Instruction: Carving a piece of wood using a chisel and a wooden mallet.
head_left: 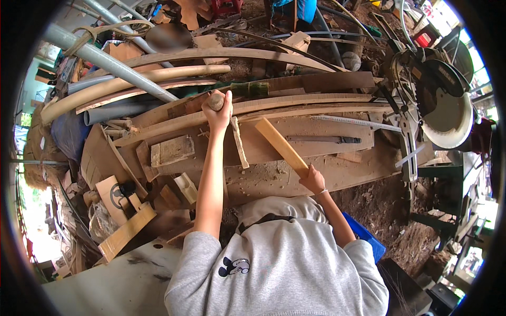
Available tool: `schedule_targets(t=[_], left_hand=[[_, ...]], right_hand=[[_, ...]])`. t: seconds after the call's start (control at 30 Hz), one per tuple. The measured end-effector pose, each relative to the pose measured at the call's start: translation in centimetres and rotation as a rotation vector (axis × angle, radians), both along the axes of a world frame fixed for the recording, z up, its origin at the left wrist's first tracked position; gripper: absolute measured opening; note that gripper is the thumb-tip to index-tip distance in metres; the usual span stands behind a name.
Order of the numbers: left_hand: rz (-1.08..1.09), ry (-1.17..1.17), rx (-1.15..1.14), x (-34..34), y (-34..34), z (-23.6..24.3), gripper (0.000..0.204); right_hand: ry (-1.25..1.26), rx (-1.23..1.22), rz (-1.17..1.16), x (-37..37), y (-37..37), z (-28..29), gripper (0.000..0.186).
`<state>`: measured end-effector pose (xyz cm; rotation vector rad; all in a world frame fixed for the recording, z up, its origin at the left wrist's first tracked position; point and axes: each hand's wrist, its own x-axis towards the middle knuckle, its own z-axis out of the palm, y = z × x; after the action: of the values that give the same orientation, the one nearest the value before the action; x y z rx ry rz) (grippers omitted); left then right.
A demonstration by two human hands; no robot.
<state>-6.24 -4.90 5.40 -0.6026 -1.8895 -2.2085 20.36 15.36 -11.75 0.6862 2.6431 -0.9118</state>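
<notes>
Wooden bench (pixel 253 183) runs across ctr of frame, chips scattered on it. Big cut-off saw w/ round blade (pixel 450 124) at upper R. Flat wood pc (pixel 282 146), ctr of frame, slants up-left over bench; R hand (pixel 313 180), just R of ctr, has fingers wrapped round its lower end. Long dark blade w/ black handle (pixel 324 139) lies on bench, R of that pc. Narrow rough strip (pixel 239 143) sits just below L hand (pixel 218 108), upper ctr, which is closed round a rounded wooden handle (pixel 216 100); can't tell if strip & handle join.
</notes>
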Motion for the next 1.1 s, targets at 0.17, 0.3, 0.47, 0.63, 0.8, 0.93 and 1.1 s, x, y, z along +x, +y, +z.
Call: schedule_targets(t=[0.17,0.3,0.47,0.63,0.8,0.93,1.1], left_hand=[[-0.05,0.004,0.016,0.0,-0.2,-0.1,0.028],[-0.063,-0.002,-0.057,-0.1,0.0,0.0,0.025],[-0.024,-0.005,-0.067,-0.2,0.4,0.2,0.027],[-0.002,-0.005,-0.039,-0.1,0.1,0.0,0.03],[-0.035,-0.026,-0.005,0.0,0.3,0.0,0.029],[-0.033,-0.034,0.003,-0.1,-0.3,-0.3,0.028],[-0.047,-0.042,-0.004,-0.1,0.0,0.0,0.027]], right_hand=[[0.025,-0.005,-0.001,0.1,0.0,-0.3,0.047],[0.04,-0.004,-0.001,0.2,0.0,-0.7,0.046],[0.036,-0.042,0.009,0.2,0.1,-0.4,0.05],[-0.003,-0.063,0.067,-1.2,0.0,2.9,0.055],[0.032,-0.23,0.22,-2.4,1.2,0.3,0.049],[-0.086,-0.82,-0.011,-3.7,0.8,3.8,0.029],[0.138,-0.352,0.126,-5.7,3.4,15.6,0.023]])
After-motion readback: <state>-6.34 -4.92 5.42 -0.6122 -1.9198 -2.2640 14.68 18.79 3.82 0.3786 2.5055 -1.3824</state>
